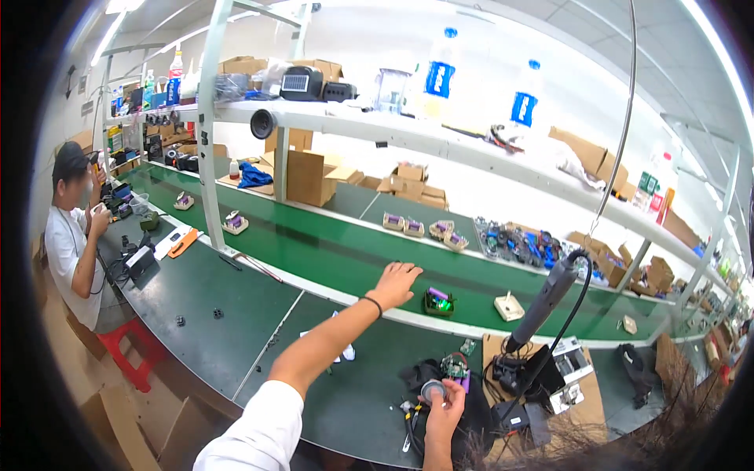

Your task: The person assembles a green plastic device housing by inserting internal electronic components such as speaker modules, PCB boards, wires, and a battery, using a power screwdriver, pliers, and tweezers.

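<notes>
Two shelf bottles: blue labels, white lettering.
Left hand: fingers outstretched over the green belt, near a lit device.
Right hand: fingers pinched around a round grey part, beside a circuit board.

The belt lies under the left hand, with a case on it to that hand's right, a tool right of the right hand, a shelf beyond both.

An electronics assembly workshop: small open housings lie on a green conveyor belt; before the belt runs a bench, with a corded tool hanging above.
</notes>
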`<action>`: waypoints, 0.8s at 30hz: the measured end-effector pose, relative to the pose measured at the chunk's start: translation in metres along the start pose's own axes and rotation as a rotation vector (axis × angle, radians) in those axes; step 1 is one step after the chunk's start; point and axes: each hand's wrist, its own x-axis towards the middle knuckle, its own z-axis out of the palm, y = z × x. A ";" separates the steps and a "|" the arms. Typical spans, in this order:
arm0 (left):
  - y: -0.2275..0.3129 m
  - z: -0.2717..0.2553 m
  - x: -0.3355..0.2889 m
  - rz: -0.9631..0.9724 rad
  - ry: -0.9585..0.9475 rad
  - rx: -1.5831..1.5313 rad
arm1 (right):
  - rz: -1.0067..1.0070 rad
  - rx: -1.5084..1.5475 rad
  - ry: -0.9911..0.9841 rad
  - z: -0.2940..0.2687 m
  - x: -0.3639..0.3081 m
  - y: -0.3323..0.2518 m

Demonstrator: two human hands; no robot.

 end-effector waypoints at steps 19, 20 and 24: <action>0.164 -0.043 -0.254 -0.501 -0.082 -1.889 | -0.090 -0.315 -0.398 -0.004 -0.005 0.005; 0.162 -0.044 -0.255 -0.493 -0.042 -1.909 | -0.110 -0.359 -0.428 -0.004 -0.006 0.005; 0.168 -0.068 -0.260 -0.556 0.015 -1.936 | -0.199 -0.543 -0.526 -0.007 -0.004 0.002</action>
